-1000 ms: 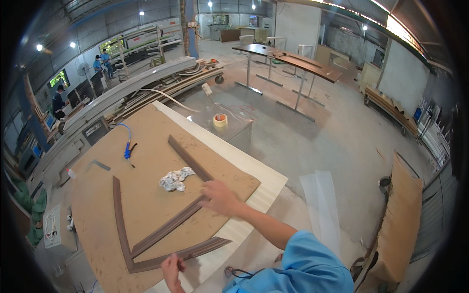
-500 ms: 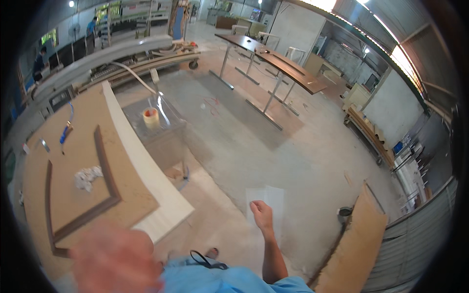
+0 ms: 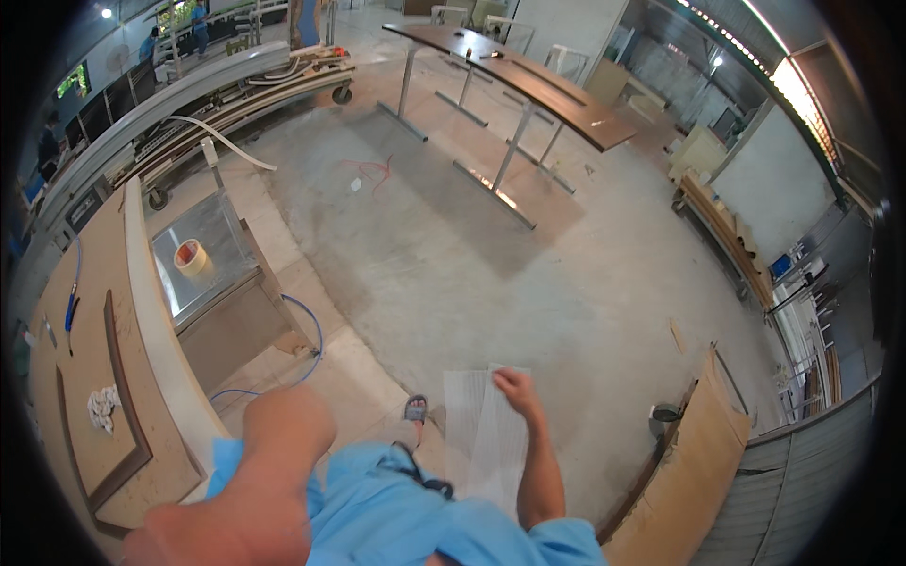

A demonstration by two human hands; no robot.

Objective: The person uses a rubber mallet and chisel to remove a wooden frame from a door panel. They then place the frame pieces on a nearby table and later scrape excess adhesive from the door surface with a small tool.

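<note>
My right hand (image 3: pixel 512 389) pinches the upper edge of a thin, see-through white sheet (image 3: pixel 472 415), which hangs down in front of my blue shirt. My left arm (image 3: pixel 278 448) is bent close to the camera at the lower left, and its fingers cannot be made out. The arm is nearest to a brown workbench (image 3: pixel 99 358) with a pale edge. An angled dark brown frame piece (image 3: pixel 127 377) lies there beside a crumpled white rag (image 3: pixel 102 407) and a blue-handled tool (image 3: pixel 72 311).
A roll of yellowish tape (image 3: pixel 192 258) sits on a metal-topped stand (image 3: pixel 222 231), with a blue hose (image 3: pixel 319 330) below. Ahead stands a long brown table (image 3: pixel 528 80) on metal legs. A loaded cart (image 3: pixel 311 80) is at far left. A brown board (image 3: pixel 675 472) leans at right.
The view has shifted, so the bench sits farther left and lower. My left arm has moved, its blurred near part giving way to a bent arm. The right hand still holds the sheet.
</note>
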